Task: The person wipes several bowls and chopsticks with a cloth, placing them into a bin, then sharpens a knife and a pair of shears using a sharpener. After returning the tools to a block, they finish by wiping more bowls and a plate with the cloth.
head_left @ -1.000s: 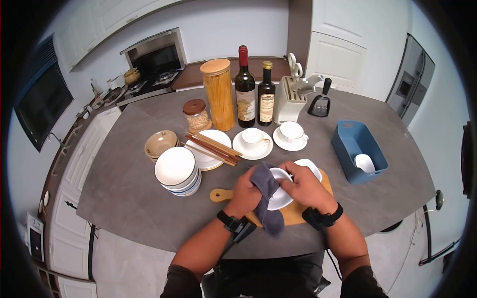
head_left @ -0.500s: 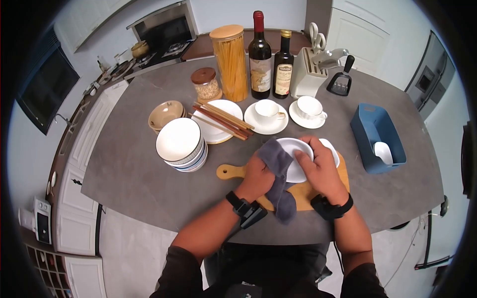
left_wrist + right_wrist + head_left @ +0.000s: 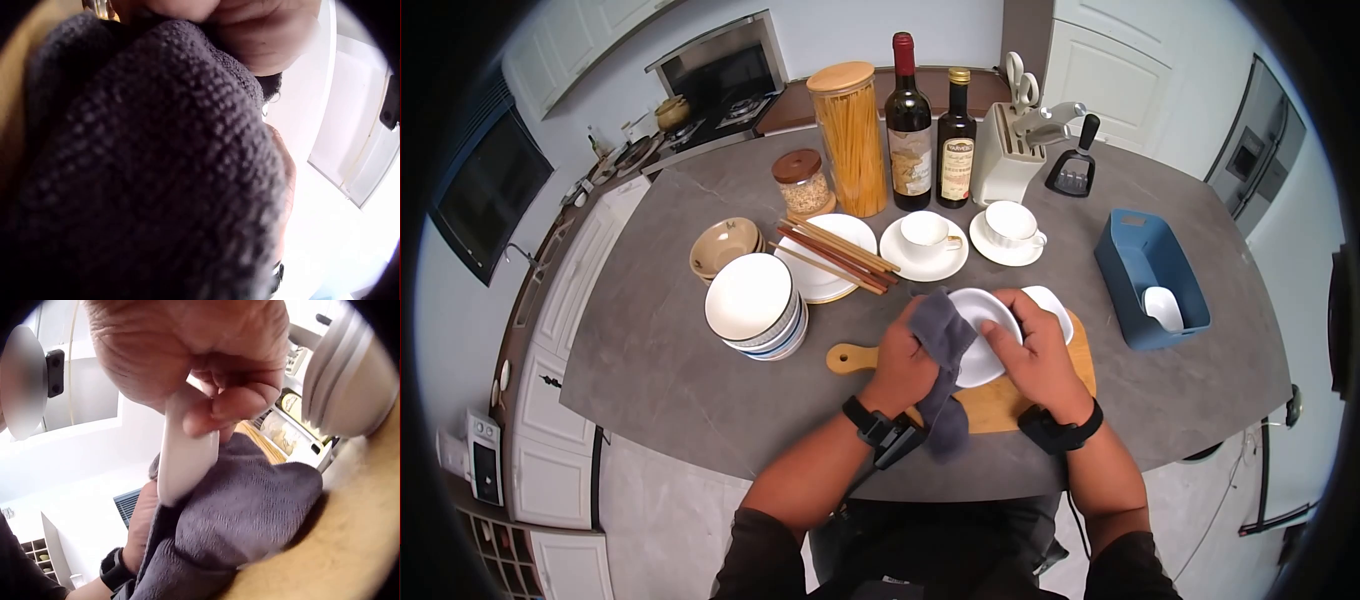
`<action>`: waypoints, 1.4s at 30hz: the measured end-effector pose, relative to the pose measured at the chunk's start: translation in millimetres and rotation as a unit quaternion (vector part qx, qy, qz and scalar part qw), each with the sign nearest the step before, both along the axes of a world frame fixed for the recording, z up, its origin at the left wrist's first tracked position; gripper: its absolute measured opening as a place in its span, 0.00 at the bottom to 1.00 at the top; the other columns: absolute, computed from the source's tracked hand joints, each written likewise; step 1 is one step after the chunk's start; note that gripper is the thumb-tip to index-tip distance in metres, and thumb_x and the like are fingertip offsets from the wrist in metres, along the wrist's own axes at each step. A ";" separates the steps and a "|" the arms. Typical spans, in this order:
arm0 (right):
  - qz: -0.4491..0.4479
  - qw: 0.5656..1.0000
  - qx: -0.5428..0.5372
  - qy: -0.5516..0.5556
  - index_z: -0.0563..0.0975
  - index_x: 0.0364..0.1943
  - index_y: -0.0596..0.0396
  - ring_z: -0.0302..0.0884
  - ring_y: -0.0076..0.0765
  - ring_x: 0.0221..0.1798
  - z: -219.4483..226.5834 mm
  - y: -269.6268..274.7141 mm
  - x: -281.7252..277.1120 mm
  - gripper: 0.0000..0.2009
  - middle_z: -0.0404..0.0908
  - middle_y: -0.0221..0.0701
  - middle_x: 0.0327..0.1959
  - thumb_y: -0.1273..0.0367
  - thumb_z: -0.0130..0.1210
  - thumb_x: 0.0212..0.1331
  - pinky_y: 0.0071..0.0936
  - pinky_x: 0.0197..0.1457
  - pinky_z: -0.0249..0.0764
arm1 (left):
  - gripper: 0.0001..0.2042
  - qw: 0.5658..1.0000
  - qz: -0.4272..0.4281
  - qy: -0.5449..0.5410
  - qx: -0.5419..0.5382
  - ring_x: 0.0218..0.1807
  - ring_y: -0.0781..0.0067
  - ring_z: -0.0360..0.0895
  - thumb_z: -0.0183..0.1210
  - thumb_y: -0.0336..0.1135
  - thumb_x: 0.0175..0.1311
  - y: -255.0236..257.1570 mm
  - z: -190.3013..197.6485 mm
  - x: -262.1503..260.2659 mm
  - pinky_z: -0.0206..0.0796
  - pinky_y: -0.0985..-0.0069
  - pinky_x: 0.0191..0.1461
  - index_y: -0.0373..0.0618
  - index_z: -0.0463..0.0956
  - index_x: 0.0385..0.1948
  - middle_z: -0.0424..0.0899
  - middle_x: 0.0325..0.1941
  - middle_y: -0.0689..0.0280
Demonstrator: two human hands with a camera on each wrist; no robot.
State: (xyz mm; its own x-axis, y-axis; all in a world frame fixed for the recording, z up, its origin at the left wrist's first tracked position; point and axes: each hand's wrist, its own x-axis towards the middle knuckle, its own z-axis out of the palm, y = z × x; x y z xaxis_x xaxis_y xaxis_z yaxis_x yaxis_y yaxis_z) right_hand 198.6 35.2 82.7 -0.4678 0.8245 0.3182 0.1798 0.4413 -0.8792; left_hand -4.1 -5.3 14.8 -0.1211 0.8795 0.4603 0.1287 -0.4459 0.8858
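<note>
A white dish [image 3: 982, 352] is tilted above the wooden board [image 3: 1083, 362]. My right hand [image 3: 1041, 355] grips its right side, thumb on the inner face and fingers around the rim. My left hand [image 3: 902, 366] holds a dark grey cloth [image 3: 941, 327] against the left side of the dish; the cloth's end hangs down over the board. In the left wrist view the cloth [image 3: 156, 162] covers much of the picture. The right wrist view shows fingers curled round the edge of the dish [image 3: 187, 450], with the cloth [image 3: 244, 500] touching it.
More white dishes [image 3: 1050, 308] lie on the board's back part. To the left are stacked bowls [image 3: 751, 298], brown bowls [image 3: 725, 248] and chopsticks [image 3: 840, 252] on a plate [image 3: 855, 232]. Cups, bottles [image 3: 910, 150] and a knife block [image 3: 1007, 160] stand behind; a blue bin [image 3: 1127, 290] is right.
Over the last second the dish has turned in my hands, its inner face now more exposed, and the right thumb has moved onto that face. The head view has also shifted.
</note>
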 end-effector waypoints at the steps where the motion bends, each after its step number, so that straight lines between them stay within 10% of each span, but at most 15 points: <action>1: 0.008 0.999 -0.049 -0.005 0.81 0.55 0.62 0.87 0.32 0.41 0.3 3.1 5.0 0.10 0.89 0.39 0.37 0.74 0.58 0.75 0.30 0.48 0.80 | 0.11 0.999 -0.022 -0.007 -0.028 0.52 0.78 0.81 0.63 0.28 0.75 -1.2 3.8 0.3 0.76 0.74 0.57 0.37 0.79 0.55 0.85 0.51 0.66; 24: 0.007 0.998 -0.012 0.066 0.76 0.63 0.61 0.81 0.25 0.52 -22.0 -3.9 -4.7 0.16 0.86 0.32 0.50 0.74 0.55 0.75 0.26 0.56 0.78 | 0.20 0.997 -0.005 -0.074 -0.035 0.58 0.69 0.84 0.64 0.32 0.75 2.6 -10.8 3.4 0.75 0.70 0.65 0.35 0.78 0.64 0.87 0.56 0.58; 42: -0.002 0.996 0.086 0.006 0.80 0.60 0.62 0.90 0.43 0.47 -3.6 -3.5 3.9 0.15 0.90 0.44 0.47 0.77 0.55 0.72 0.34 0.54 0.82 | 0.19 0.996 -0.043 -0.006 -0.074 0.57 0.71 0.84 0.66 0.34 0.76 -5.0 5.9 2.4 0.76 0.70 0.61 0.37 0.79 0.64 0.89 0.55 0.59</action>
